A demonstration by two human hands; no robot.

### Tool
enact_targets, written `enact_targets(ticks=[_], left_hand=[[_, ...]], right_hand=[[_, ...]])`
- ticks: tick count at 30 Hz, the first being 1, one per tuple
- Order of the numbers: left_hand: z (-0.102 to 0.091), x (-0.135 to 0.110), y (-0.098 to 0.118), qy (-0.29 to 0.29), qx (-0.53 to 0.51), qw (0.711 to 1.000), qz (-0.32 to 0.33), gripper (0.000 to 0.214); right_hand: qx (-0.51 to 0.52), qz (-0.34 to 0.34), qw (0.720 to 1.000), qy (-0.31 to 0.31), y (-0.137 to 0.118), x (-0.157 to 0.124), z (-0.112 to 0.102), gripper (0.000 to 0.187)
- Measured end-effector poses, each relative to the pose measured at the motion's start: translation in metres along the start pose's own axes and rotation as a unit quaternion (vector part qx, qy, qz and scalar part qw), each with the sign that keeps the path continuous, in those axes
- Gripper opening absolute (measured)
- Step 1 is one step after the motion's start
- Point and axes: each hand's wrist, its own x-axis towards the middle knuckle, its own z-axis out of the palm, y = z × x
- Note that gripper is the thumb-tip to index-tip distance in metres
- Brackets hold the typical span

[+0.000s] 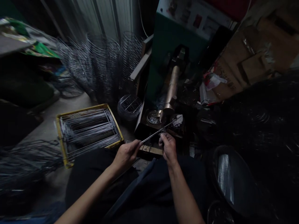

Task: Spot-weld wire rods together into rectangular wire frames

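Note:
My left hand (128, 154) is closed around one end of a thin metal wire rod (155, 133), which slants up to the right in front of a copper-coloured welding electrode arm (172, 88). My right hand (168, 147) is beside the rod, its thumb and fingertips pinched together. Whatever lies in that pinch is too small and dark to make out. Just beyond the hands, under the electrode tip, stands a round dish (153, 117) of small shiny metal pieces. A crumpled white cloth or paper (177, 120) lies near the rod's far end.
A yellow crate (59, 137) with many wire frames stands at my left. Stacked wire baskets (105, 62) line the back wall. The green machine (157, 56) rises ahead. Cardboard boxes (243, 71) sit back right, and a black tub (216, 155) with bright wire rods is at my right.

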Motion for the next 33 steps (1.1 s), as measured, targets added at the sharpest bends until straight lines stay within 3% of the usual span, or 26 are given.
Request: enact_targets(ticks=[6,18,33], left_hand=[[0.001,0.000,-0.006,-0.010,-0.010,1.000,-0.025,0.027],[-0.004,0.010,-0.001,0.004,-0.021,1.000,0.001,0.025],[-0.013,0.021,-0.001,0.006,-0.023,0.999,-0.029,0.027]], right_hand=[[0.000,0.004,1.000,-0.014,-0.003,0.006,0.003,0.030],[-0.010,-0.012,1.000,-0.019,-0.013,0.013,0.004,0.031],[0.012,-0.002,0.999,-0.035,-0.024,0.025,0.014,0.030]])
